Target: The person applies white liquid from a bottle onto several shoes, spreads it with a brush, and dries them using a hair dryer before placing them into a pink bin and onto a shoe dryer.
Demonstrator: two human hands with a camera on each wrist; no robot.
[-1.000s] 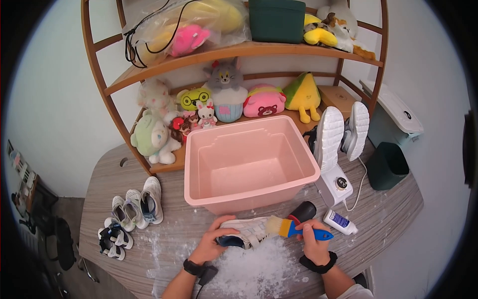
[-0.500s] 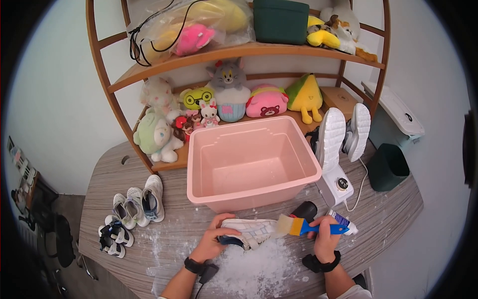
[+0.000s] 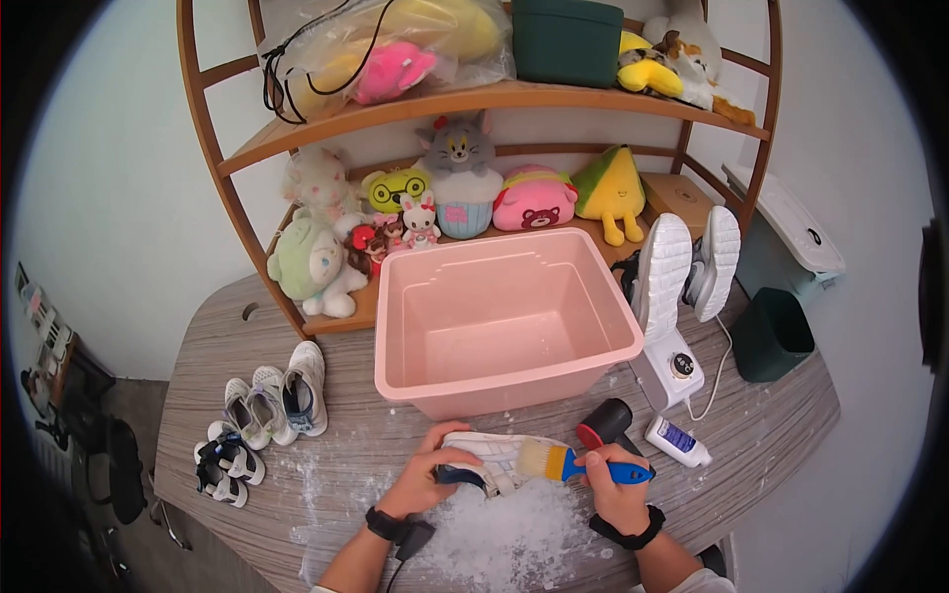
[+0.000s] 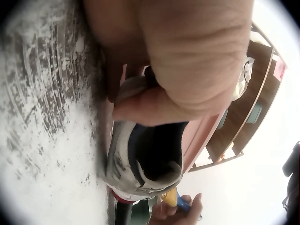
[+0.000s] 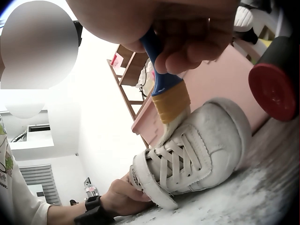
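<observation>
A white lace-up shoe (image 3: 499,457) lies over the powdered part of the table, its dark opening toward the left. My left hand (image 3: 420,481) grips its heel end, with the thumb over the collar in the left wrist view. My right hand (image 3: 615,490) holds a brush by its blue handle (image 3: 630,472). The pale bristles (image 5: 174,129) touch the shoe's upper beside the laces (image 5: 180,161) in the right wrist view. White powder (image 3: 509,534) is spread on the tabletop in front of the shoe.
A pink tub (image 3: 509,395) stands behind the shoe. To the right are a black-and-red object (image 3: 605,423), a white bottle (image 3: 677,442), a shoe dryer (image 3: 669,374) holding shoes and a green bin (image 3: 772,336). Several small shoes (image 3: 265,410) sit at left, below a shelf of plush toys.
The brush first moved right, toward the shoe's toe and off it, then came back left onto the upper. The left hand keeps its grip on the shoe. The head view has shifted slightly.
</observation>
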